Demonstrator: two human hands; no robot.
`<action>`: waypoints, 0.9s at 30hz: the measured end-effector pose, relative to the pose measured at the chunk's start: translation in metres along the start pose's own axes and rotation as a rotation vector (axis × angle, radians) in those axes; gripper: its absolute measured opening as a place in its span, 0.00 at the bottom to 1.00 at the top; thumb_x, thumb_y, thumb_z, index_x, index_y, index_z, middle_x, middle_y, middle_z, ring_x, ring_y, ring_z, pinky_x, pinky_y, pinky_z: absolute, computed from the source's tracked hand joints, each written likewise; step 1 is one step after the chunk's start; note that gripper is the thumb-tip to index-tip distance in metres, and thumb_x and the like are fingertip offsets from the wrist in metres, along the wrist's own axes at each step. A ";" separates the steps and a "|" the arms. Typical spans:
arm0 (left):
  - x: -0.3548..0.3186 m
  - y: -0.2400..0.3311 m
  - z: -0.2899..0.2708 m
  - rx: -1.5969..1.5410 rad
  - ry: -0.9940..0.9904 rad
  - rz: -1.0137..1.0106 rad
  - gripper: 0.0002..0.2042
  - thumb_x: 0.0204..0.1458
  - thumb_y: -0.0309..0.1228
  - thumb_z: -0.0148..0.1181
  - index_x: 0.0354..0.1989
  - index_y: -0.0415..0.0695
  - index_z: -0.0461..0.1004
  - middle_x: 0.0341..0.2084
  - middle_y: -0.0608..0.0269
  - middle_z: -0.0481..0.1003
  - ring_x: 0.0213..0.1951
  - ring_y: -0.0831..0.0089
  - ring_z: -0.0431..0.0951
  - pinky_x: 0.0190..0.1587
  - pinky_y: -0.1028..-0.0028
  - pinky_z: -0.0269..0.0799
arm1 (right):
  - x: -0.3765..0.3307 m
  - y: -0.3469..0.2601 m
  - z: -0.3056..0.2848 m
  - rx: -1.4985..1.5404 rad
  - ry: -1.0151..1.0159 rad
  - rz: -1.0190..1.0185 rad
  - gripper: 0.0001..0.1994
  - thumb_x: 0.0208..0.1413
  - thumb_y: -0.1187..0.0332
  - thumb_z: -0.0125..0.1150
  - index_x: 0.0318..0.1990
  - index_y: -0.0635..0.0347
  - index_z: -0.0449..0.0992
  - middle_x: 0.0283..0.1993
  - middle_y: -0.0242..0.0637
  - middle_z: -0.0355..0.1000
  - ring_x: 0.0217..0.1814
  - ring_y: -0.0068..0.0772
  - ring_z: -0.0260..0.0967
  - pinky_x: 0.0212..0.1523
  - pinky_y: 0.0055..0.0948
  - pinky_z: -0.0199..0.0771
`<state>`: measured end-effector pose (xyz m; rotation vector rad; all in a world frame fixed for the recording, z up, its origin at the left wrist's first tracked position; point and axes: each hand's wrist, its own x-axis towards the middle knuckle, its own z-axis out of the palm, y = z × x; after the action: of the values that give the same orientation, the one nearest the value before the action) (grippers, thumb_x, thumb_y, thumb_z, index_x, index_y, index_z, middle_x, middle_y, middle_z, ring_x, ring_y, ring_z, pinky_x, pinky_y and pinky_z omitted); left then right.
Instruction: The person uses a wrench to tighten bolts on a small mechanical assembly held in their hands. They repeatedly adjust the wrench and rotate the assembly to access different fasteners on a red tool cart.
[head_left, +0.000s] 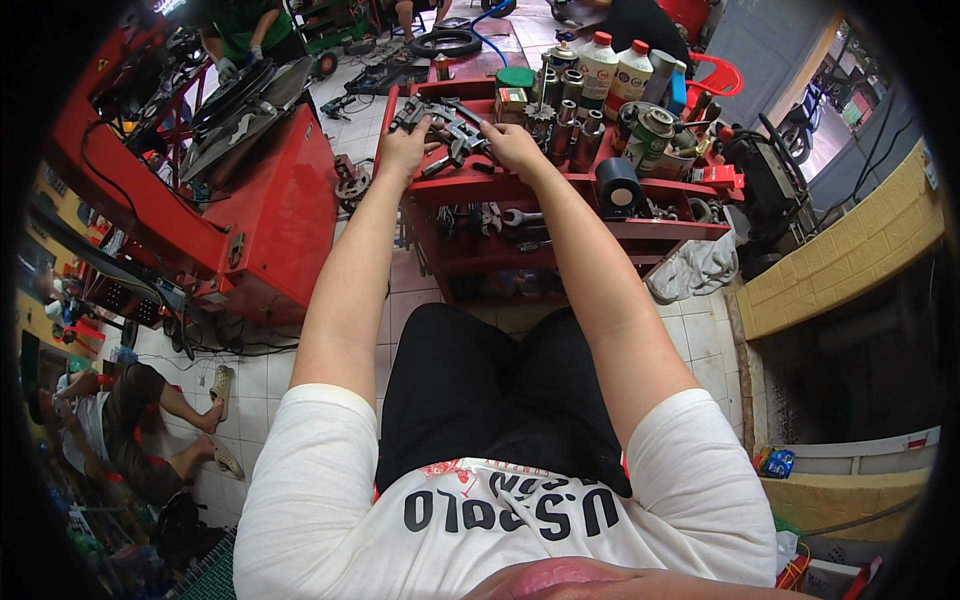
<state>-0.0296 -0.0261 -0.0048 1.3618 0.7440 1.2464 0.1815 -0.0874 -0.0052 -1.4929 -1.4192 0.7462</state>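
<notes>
Steel tools [445, 128] atop the red cart [660, 186]: your left hand [403, 150] and right hand [510, 143] each pinch them. Probably heavy, stiff, oily; grip the handles.

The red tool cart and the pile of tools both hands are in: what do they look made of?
The red tool cart looks like painted sheet metal: glossy red, thin folded shelf edges. The tools under the left hand and right hand look like bare steel, dull grey with worn, greasy surfaces, though the exact alloy can't be told.
</notes>
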 end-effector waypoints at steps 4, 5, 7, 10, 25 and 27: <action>-0.002 0.001 -0.004 0.024 0.001 0.005 0.12 0.66 0.33 0.55 0.48 0.36 0.75 0.38 0.55 0.82 0.38 0.64 0.85 0.39 0.68 0.83 | -0.007 -0.012 0.005 -0.086 -0.098 0.033 0.29 0.66 0.44 0.51 0.35 0.67 0.78 0.23 0.33 0.71 0.23 0.26 0.64 0.25 0.33 0.64; -0.002 0.001 -0.003 0.032 0.000 0.009 0.12 0.66 0.33 0.55 0.47 0.36 0.75 0.38 0.56 0.82 0.38 0.64 0.85 0.39 0.69 0.82 | -0.007 -0.013 0.006 -0.106 -0.108 0.033 0.30 0.66 0.43 0.51 0.35 0.68 0.78 0.23 0.34 0.71 0.24 0.26 0.65 0.27 0.34 0.65; -0.003 0.003 0.000 0.023 -0.015 0.009 0.12 0.66 0.34 0.55 0.47 0.37 0.75 0.37 0.57 0.82 0.38 0.65 0.85 0.39 0.69 0.82 | -0.005 -0.010 0.005 -0.143 -0.117 0.005 0.30 0.66 0.43 0.51 0.35 0.69 0.78 0.24 0.34 0.71 0.26 0.27 0.66 0.29 0.34 0.66; -0.006 0.005 0.003 0.026 -0.031 0.012 0.12 0.66 0.34 0.55 0.46 0.38 0.76 0.38 0.58 0.82 0.38 0.67 0.85 0.39 0.70 0.82 | -0.003 -0.006 0.003 -0.172 -0.121 -0.012 0.31 0.66 0.42 0.50 0.36 0.69 0.79 0.25 0.34 0.71 0.27 0.28 0.66 0.30 0.35 0.66; -0.005 0.002 0.000 0.028 0.012 -0.001 0.11 0.66 0.34 0.55 0.47 0.38 0.75 0.38 0.57 0.82 0.38 0.66 0.85 0.39 0.70 0.82 | -0.005 -0.008 -0.003 0.172 0.018 0.062 0.25 0.65 0.47 0.55 0.30 0.63 0.78 0.17 0.27 0.63 0.16 0.22 0.59 0.18 0.28 0.58; -0.004 0.003 0.000 0.028 0.014 0.002 0.11 0.65 0.34 0.55 0.47 0.38 0.75 0.38 0.57 0.82 0.37 0.66 0.85 0.39 0.70 0.82 | -0.004 -0.005 0.000 0.091 0.036 0.007 0.25 0.66 0.47 0.54 0.35 0.65 0.80 0.18 0.27 0.65 0.18 0.21 0.61 0.20 0.28 0.60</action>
<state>-0.0313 -0.0306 -0.0031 1.3786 0.7726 1.2520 0.1791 -0.0922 -0.0013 -1.4346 -1.3369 0.7745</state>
